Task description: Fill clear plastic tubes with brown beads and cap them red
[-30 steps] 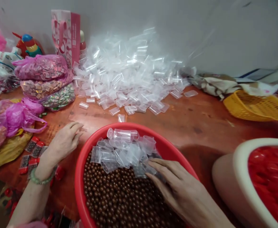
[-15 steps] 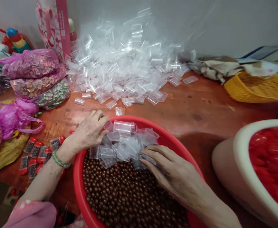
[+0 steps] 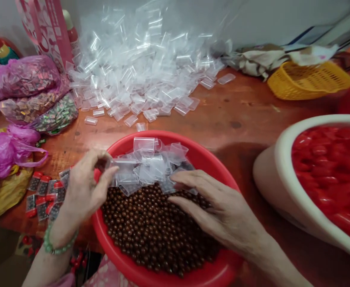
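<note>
A red basin [image 3: 222, 171] holds many small dark brown balls [image 3: 157, 231], with clear plastic sleeves [image 3: 153, 167] lying over their far part. My left hand [image 3: 87, 183], with a green bead bracelet at the wrist, is at the basin's left rim. Its thumb and fingers are closed on a clear piece at the left edge of the sleeves. My right hand [image 3: 210, 207] is over the balls, thumb and fingers apart, its fingertips beside the right end of the sleeves.
Behind the basin lies a large heap of clear sleeves [image 3: 145, 71]. Filled red-capped tubes [image 3: 44, 191] and pink bags [image 3: 28, 79] are at the left. A pale tub [image 3: 282, 159] of red pieces and a yellow basket [image 3: 309, 81] stand at the right.
The view has shifted, so the scene sits further left and higher. My left hand has moved left and turned, now with a clear piece in its fingers. My right hand's thumb and fingers have spread apart.
</note>
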The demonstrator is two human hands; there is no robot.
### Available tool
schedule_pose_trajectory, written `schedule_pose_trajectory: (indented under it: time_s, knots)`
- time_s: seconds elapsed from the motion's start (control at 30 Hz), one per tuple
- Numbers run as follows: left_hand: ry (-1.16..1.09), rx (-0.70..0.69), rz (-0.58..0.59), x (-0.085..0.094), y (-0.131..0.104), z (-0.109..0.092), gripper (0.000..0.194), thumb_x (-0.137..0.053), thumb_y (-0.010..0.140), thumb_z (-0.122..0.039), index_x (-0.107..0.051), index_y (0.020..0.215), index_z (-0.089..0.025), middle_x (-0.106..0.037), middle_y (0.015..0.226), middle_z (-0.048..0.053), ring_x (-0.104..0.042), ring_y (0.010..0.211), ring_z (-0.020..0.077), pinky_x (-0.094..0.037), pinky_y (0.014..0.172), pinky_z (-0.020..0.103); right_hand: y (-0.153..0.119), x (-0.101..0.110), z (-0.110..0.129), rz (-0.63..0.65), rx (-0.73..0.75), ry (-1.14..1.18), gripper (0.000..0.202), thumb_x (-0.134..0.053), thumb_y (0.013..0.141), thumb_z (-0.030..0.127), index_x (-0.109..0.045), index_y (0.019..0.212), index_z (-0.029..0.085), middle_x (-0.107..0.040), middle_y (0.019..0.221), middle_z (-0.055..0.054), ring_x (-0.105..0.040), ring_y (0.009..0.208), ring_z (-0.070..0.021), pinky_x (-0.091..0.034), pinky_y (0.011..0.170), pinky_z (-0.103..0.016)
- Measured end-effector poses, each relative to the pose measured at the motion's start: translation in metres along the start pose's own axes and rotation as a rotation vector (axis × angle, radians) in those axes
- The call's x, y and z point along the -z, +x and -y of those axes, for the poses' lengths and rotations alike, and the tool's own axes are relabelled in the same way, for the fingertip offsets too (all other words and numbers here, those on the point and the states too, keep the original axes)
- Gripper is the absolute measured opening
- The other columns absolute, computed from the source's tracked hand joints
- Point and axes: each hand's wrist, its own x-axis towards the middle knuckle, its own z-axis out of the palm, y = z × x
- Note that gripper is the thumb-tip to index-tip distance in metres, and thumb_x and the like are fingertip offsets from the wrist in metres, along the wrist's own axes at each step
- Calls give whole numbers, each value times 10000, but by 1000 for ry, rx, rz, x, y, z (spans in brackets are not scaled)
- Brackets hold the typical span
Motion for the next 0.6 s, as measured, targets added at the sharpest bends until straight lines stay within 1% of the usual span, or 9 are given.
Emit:
schedule_pose_trajectory:
  time_s: [0.07, 0.1, 0.17, 0.23, 0.27, 0.33, 0.4, 0.53, 0.6]
  knots:
    - [-185, 70, 102, -7, -21, -12, 196, -553, 925, -212, -557, 1120, -192, -640, 972, 26, -609, 831, 131, -490, 792, 252, -4, -5, 11, 52, 36, 54, 320, -630, 889, 259, -540, 1193, 210, -685, 1064, -81, -674, 978, -195, -571, 846, -310]
    - [-247, 83, 160, -12, -29, -17, 200, -542, 928, -196, -574, 1125, -196, -651, 993, 29, -618, 854, 129, -496, 801, 246, -7, -7, 16, 71, 47, 73, 314, -618, 896, 246, -537, 1196, 206, -690, 1063, -82, -675, 976, -191, -569, 850, -302]
    - [-303, 93, 243, -22, -40, -21, 175, -531, 930, -172, -625, 1076, -193, -668, 996, 30, -630, 892, 127, -503, 819, 232, -13, -12, 24, 100, 50, 109, 250, -580, 911, 190, -550, 1159, 198, -701, 1013, -72, -680, 934, -170, -567, 826, -271]
    - [-295, 64, 281, -29, -45, -21, 165, -560, 918, -176, -649, 1057, -182, -675, 995, 34, -640, 916, 125, -510, 833, 219, -19, -15, 28, 128, 27, 148, 206, -559, 912, 150, -565, 1113, 196, -703, 966, -59, -678, 891, -156, -561, 796, -253]
    - [-270, 26, 304, -31, -48, -20, 193, -587, 907, -192, -643, 1091, -174, -675, 1017, 42, -644, 935, 129, -515, 848, 219, -22, -16, 29, 142, 9, 174, 191, -556, 912, 144, -571, 1095, 196, -703, 952, -55, -676, 872, -154, -558, 775, -250]
    - [-172, -106, 351, -34, -53, -18, 279, -603, 902, -213, -606, 1172, -143, -666, 1079, 74, -647, 976, 142, -524, 865, 221, -28, -19, 31, 158, -51, 244, 158, -552, 912, 140, -585, 1056, 195, -699, 916, -46, -664, 826, -150, -546, 730, -250]
    - [9, -257, 361, -38, -60, -16, 327, -562, 926, -223, -564, 1227, -95, -659, 1115, 114, -644, 1009, 171, -537, 863, 243, -34, -22, 32, 156, -119, 335, 135, -524, 922, 118, -604, 999, 195, -691, 874, -38, -645, 789, -141, -528, 707, -248]
    - [417, -573, 237, -49, -67, -16, 318, -445, 956, -163, -558, 1206, -3, -682, 1084, 167, -623, 1031, 269, -530, 890, 376, -39, -32, 38, 103, -295, 475, 108, -554, 901, 137, -611, 824, 187, -644, 750, -14, -593, 684, -119, -489, 636, -228]
    - [525, -671, 207, -53, -65, -16, 323, -386, 945, -102, -573, 1189, -3, -692, 1069, 161, -619, 1005, 288, -521, 869, 409, -38, -33, 40, 98, -369, 483, 127, -594, 867, 140, -594, 749, 186, -605, 684, 7, -556, 621, -106, -458, 582, -214]
